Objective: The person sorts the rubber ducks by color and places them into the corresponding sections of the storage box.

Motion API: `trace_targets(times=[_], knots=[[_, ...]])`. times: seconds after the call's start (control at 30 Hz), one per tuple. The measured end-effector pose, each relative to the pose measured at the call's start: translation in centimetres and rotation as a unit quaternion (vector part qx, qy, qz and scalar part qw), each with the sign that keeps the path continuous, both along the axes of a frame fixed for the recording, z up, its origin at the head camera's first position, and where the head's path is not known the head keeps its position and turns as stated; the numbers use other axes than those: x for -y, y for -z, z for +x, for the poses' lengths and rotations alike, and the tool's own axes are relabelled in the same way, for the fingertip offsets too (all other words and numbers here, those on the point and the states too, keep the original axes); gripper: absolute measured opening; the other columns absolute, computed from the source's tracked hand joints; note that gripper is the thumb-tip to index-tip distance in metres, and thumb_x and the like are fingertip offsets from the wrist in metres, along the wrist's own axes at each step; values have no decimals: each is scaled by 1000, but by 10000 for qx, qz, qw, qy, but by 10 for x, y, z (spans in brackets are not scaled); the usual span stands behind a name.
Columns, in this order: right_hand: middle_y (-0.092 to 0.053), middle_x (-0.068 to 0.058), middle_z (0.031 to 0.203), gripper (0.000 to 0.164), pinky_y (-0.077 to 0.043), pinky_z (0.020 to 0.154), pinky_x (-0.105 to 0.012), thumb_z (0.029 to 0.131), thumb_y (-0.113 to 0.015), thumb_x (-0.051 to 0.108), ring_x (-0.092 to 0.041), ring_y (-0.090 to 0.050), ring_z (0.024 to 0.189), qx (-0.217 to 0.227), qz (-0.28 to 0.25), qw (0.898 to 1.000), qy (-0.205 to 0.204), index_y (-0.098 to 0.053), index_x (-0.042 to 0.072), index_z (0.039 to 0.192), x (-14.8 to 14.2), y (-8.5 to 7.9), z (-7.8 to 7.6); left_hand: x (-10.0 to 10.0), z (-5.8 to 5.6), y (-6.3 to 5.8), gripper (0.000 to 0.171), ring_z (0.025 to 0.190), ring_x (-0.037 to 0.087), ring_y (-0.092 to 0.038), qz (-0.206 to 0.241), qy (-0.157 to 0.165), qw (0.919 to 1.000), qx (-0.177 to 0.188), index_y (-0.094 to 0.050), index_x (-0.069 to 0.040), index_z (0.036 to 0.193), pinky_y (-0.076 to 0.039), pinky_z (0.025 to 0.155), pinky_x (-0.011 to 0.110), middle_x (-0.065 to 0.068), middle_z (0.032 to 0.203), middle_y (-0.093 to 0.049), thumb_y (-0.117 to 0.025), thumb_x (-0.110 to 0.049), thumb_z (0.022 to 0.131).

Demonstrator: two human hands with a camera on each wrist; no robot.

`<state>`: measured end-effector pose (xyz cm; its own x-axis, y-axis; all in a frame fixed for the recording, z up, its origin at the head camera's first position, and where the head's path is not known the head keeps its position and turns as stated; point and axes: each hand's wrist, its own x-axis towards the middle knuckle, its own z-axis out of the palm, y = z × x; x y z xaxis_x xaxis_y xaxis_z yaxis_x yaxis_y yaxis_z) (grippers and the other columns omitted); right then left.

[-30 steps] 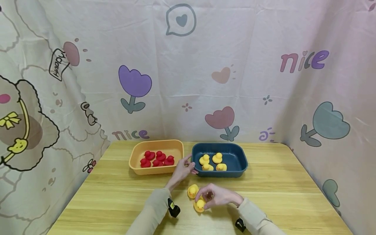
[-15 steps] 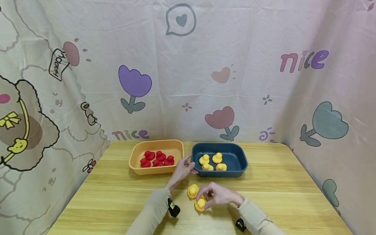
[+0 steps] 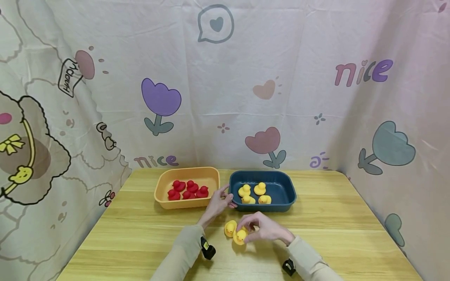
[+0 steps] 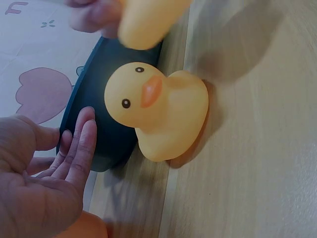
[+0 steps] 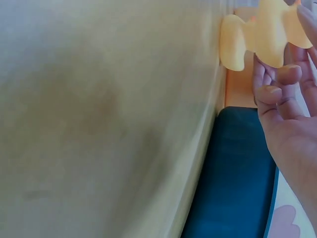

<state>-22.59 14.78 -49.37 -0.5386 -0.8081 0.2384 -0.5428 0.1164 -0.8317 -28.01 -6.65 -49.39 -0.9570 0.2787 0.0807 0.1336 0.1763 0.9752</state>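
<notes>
In the head view, my right hand pinches a yellow rubber duck between thumb and fingers, just above the table. A second yellow duck stands on the table close to its left. My left hand touches the left end of the dark blue bin with fingers fairly straight. The left wrist view has the standing duck in front of that bin, the held duck blurred at the top. Seen from the right wrist, the held duck is in my fingertips. Several yellow ducks sit inside the bin.
An orange-yellow bin with several red ducks stands to the left of the blue one. Both bins are near the far edge of the wooden table. A printed curtain hangs behind and at the sides.
My right hand has risen slightly and moved away from me, lifting the duck with it. The left hand and both bins have stayed in place.
</notes>
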Motion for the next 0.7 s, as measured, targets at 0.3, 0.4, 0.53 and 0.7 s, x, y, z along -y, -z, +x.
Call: trace_targets(times=[0.3,0.4,0.53,0.7], knots=[[-67,-18,100,24,-42,54,-33,87,-76,5,-30,-48,71,-228,-703,9956,570,-71,7,111,-5,-8,-1,1,1,-1,56,81,41,-75,44,-79,9999,102,-32,10,152,-65,78,47,32,97,-64,-54,-4,102],[-66,-16,101,25,-42,56,-28,87,-76,5,-28,-49,71,-213,-782,9924,924,-71,8,112,-8,-10,0,1,2,-1,56,82,42,-74,-26,-103,9999,135,-32,9,152,-65,80,48,32,99,-64,-54,-4,102],[-65,-18,99,27,-43,57,-20,86,-76,3,-19,-50,70,-189,-1010,9854,1356,-71,7,113,-10,-12,0,0,2,0,54,82,44,-73,-120,-117,9998,133,-32,11,151,-64,82,50,31,97,-63,-52,-2,102],[-64,-17,100,29,-42,54,-21,86,-75,-3,-11,-50,70,-314,-1478,9738,1697,-70,3,114,-16,-14,-3,0,0,1,54,82,47,-72,-78,-73,9999,92,-31,13,151,-61,84,59,31,94,-62,-51,1,102]])
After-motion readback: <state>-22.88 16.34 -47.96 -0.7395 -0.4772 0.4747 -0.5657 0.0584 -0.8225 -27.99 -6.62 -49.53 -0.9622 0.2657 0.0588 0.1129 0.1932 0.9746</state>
